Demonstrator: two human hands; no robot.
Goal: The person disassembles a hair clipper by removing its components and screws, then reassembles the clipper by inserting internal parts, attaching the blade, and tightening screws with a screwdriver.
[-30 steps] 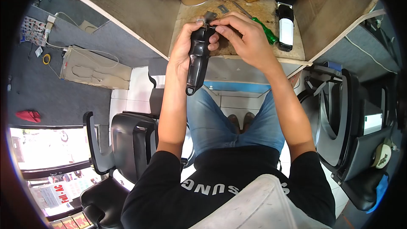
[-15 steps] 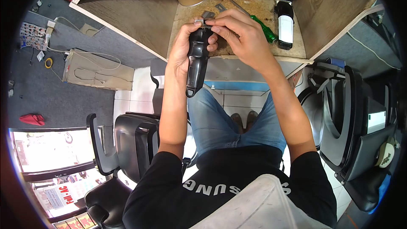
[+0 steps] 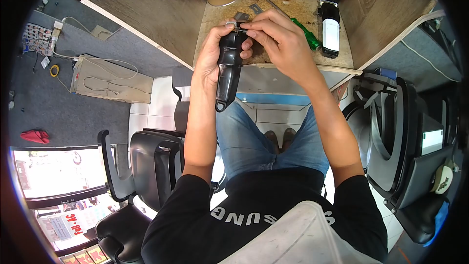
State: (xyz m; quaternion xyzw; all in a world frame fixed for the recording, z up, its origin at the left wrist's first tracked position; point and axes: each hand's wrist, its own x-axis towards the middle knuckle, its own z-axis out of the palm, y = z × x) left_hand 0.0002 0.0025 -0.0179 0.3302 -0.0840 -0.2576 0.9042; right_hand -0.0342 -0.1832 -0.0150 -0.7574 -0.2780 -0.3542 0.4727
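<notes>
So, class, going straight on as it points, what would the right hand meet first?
The right hand would likely meet the top of the black clipper first; exact depth is unclear.

The person wears a black T-shirt (image 3: 273,183) with a short left sleeve (image 3: 183,198) and a short right sleeve (image 3: 359,195). White block letters (image 3: 239,217) run across the chest, upside down in view; "SUNG" is legible. A pale, pointed piece (image 3: 293,237) with seam lines covers part of them. Below are faded blue jeans (image 3: 249,139) and dark shoes (image 3: 288,136). The left hand (image 3: 210,51) and right hand (image 3: 288,44) are bare.
</notes>
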